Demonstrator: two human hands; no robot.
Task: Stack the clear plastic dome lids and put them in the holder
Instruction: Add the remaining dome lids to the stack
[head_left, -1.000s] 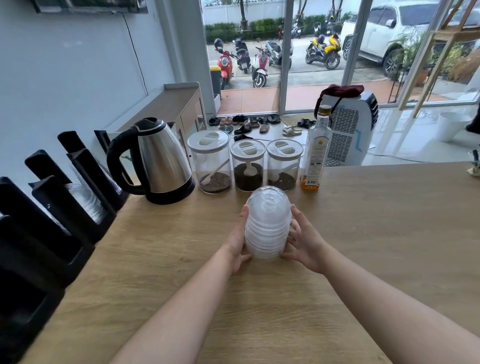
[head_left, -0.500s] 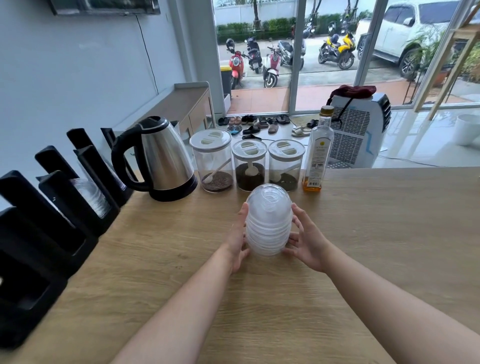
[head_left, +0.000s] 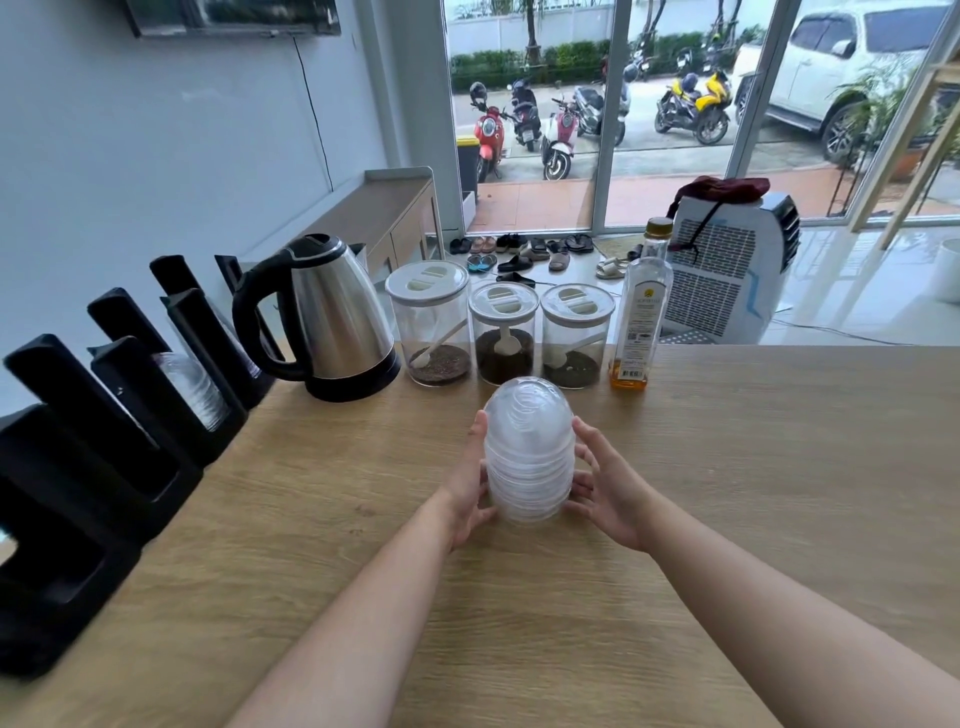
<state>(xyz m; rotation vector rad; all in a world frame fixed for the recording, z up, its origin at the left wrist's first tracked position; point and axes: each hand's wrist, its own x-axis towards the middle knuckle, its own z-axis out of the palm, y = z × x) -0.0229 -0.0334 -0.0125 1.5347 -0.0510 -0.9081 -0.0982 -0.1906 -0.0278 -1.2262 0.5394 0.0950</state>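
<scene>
A stack of several clear plastic dome lids (head_left: 529, 448) stands upright on the wooden counter (head_left: 753, 493), domes upward. My left hand (head_left: 470, 480) presses against its left side and my right hand (head_left: 605, 486) cups its right side, so both hold the stack between them. Along the left edge runs a black holder (head_left: 104, 467) with slanted slots. One slot holds more clear lids (head_left: 195, 387).
Behind the stack stand a steel kettle (head_left: 332, 322), three clear jars with white lids (head_left: 501, 332) and an oil bottle (head_left: 641, 312). A white portable cooler (head_left: 727, 270) sits on the floor beyond the counter. Glass doors are at the back.
The view has shifted slightly, so the stack and hands appear a little more to the right. Both hands stay on the stack in the same grip.
</scene>
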